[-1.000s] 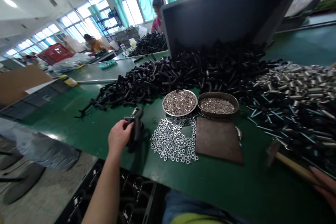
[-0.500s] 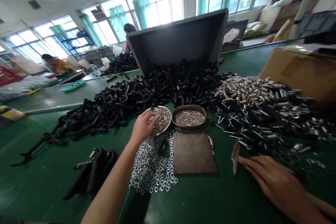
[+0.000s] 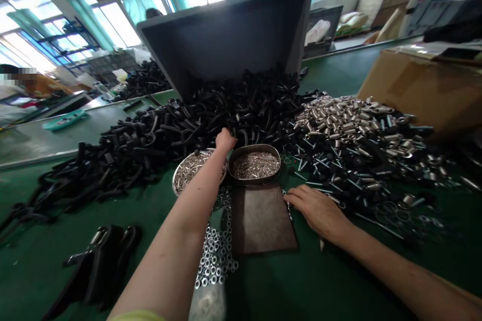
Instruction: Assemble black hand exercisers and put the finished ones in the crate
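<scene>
My left hand [image 3: 225, 140] reaches past two round metal dishes into the big heap of black curved parts [image 3: 196, 115], its fingers curled among them; what they grip is hidden. The left dish [image 3: 188, 170] holds small silver sleeves, the right dish [image 3: 255, 164] tiny silver pieces. My right hand [image 3: 318, 210] lies flat with fingers apart on the green table [image 3: 339, 281], beside a dark brown square pad [image 3: 259, 218] and next to loose blue-tipped bolts [image 3: 339, 180]. Shiny nuts [image 3: 216, 256] are spread under my left forearm.
A tipped grey bin [image 3: 229, 35] stands behind the black heap. Silver cylinders [image 3: 354, 120] pile up at the right, before a cardboard box [image 3: 417, 85]. Assembled black pieces [image 3: 101, 261] lie at the near left. Another person sits far left at a neighbouring table.
My left hand left the assembled black pieces, passed over the left dish and reached into the black heap. My right hand moved left from the hammer handle to the pad's edge.
</scene>
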Available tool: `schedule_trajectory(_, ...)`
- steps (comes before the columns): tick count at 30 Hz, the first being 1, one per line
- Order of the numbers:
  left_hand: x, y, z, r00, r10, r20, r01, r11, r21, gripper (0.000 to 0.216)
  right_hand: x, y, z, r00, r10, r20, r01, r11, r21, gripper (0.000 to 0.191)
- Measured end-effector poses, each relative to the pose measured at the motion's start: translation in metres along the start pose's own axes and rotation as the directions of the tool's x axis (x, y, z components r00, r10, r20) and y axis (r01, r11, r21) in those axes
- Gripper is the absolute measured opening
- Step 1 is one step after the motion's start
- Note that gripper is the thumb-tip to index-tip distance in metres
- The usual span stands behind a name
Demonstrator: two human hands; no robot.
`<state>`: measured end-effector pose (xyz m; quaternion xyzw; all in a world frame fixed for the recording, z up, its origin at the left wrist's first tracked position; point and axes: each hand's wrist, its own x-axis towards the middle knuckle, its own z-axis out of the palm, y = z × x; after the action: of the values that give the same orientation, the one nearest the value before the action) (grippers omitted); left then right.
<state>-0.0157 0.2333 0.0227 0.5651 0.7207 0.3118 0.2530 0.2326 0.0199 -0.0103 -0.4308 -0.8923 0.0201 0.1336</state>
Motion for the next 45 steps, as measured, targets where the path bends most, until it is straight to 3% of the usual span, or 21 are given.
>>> schedule_trajectory(6,-0.045,-0.011,-0.052,0.993,0.037,0.108,0.006,0.929,-0.370,0.040,-0.001,0.010,0.005,0.996,-0.076,0.046,0.078,0.996,-0.048,0.026)
schedule_trajectory(10,-0.110,-0.033,-0.096,0.983,0.086,0.161,0.051,0.717,-0.695,0.030,-0.004,0.020,0.011,0.992,-0.088,0.085,0.085,0.996,0.039,0.024)
schedule_trajectory(12,-0.148,-0.052,-0.110,0.991,0.047,0.125,0.058,0.692,-0.720,0.019,-0.007,0.024,0.011,0.997,-0.030,0.073,0.023,0.995,0.096,0.020)
schedule_trajectory(15,-0.199,-0.084,-0.114,0.999,0.004,0.054,0.024,0.858,-0.513,0.018,-0.012,0.023,0.005,0.988,0.143,0.054,-0.152,0.958,0.241,0.022)
schedule_trajectory(17,-0.224,-0.103,-0.108,0.999,0.011,0.038,-0.004,0.983,-0.183,0.021,-0.014,0.015,-0.003,0.964,0.259,0.058,-0.263,0.901,0.345,0.026)
schedule_trajectory(18,-0.233,-0.111,-0.104,0.999,0.023,0.027,-0.024,1.000,0.011,0.021,-0.014,0.008,-0.008,0.953,0.297,0.063,-0.298,0.872,0.390,0.028)
schedule_trajectory(20,-0.243,-0.119,-0.097,0.997,0.065,0.045,-0.077,0.918,0.388,0.017,-0.013,-0.009,-0.017,0.942,0.328,0.066,-0.319,0.821,0.474,0.029)
schedule_trajectory(22,-0.247,-0.120,-0.093,0.992,0.085,0.097,-0.127,0.778,0.615,0.013,-0.011,-0.027,-0.023,0.936,0.344,0.072,-0.323,0.760,0.564,0.029)
schedule_trajectory(25,-0.248,-0.113,-0.092,0.982,0.083,0.172,-0.182,0.683,0.707,0.017,-0.009,-0.054,-0.023,0.914,0.389,0.112,-0.338,0.580,0.741,0.029)
schedule_trajectory(28,-0.249,-0.105,-0.092,0.971,0.088,0.222,-0.225,0.652,0.725,0.022,-0.007,-0.074,-0.018,0.889,0.395,0.230,-0.349,0.260,0.900,0.032)
schedule_trajectory(31,-0.249,-0.103,-0.092,0.958,0.100,0.268,-0.270,0.625,0.733,0.024,-0.006,-0.086,-0.012,0.856,0.368,0.363,-0.380,-0.028,0.925,0.038)
schedule_trajectory(34,-0.250,-0.105,-0.094,0.950,0.115,0.292,-0.298,0.621,0.725,0.026,-0.008,-0.091,-0.009,0.855,0.321,0.407,-0.383,-0.138,0.913,0.038)
schedule_trajectory(37,-0.256,-0.103,-0.097,0.958,0.206,0.200,-0.285,0.772,0.568,0.029,-0.011,-0.095,-0.010,0.863,0.314,0.397,-0.372,-0.136,0.918,0.035)
schedule_trajectory(40,-0.273,-0.090,-0.090,0.973,0.218,0.079,-0.224,0.971,0.081,0.022,-0.012,-0.102,-0.014,0.873,0.311,0.375,-0.350,-0.135,0.927,0.030)
schedule_trajectory(43,-0.294,-0.072,-0.073,0.981,0.031,0.191,0.043,0.926,-0.376,0.023,-0.012,-0.109,-0.019,0.881,0.240,0.407,-0.369,-0.189,0.910,0.029)
schedule_trajectory(45,-0.304,-0.062,-0.061,0.960,-0.049,0.277,0.192,0.835,-0.516,0.025,-0.012,-0.113,-0.021,0.882,0.150,0.447,-0.405,-0.244,0.881,0.029)
